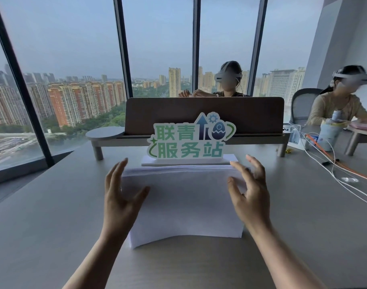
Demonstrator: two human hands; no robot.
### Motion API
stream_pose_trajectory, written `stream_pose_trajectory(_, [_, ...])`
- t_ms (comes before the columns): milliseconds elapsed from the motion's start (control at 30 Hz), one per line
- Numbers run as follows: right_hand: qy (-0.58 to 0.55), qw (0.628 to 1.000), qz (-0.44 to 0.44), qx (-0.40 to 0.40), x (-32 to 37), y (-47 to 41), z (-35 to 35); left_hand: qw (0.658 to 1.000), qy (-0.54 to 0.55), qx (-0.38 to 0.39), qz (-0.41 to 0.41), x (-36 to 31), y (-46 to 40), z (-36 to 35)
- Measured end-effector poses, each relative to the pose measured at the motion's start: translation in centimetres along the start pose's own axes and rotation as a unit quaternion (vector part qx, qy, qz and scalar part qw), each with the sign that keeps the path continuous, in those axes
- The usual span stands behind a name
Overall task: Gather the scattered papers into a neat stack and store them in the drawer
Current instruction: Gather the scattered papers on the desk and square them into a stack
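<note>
A thick stack of white papers (pixel 186 203) lies on the grey desk (pixel 53 215) right in front of me, its near edge bowed slightly upward. My left hand (pixel 120 197) hovers at the stack's left side, fingers spread and straight. At the right side my right hand (pixel 249 190) is also spread, its fingers loosely bent over the stack's edge. Neither hand grips the paper. No drawer is in view.
A green and white sign (pixel 188 140) on a white base stands just behind the stack. Behind it runs a raised shelf (pixel 107 140) with a brown divider panel (pixel 205 113). White and orange cables (pixel 332 167) and a bottle (pixel 330 132) lie at the right. Two people sit beyond.
</note>
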State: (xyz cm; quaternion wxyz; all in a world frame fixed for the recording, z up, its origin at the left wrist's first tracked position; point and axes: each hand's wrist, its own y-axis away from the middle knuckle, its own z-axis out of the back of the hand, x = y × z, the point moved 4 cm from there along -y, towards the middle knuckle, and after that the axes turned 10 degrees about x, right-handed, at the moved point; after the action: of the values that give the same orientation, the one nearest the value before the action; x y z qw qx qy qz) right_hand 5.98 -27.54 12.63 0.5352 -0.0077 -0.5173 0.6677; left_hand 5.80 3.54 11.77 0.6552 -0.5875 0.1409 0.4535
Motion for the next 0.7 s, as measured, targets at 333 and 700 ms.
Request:
stream_pose_trajectory(333, [0.011, 1.000, 0.014, 0.005, 0.8, -0.2, 0.3, 1.000, -0.018, 0.008, 0.005, -0.4, -0.4, 0.1])
stream_pose_trajectory(700, [-0.023, 0.999, 0.039, 0.022, 0.8, -0.2, 0.3, 0.998, -0.055, 0.028, -0.021, -1.2, -0.6, 0.0])
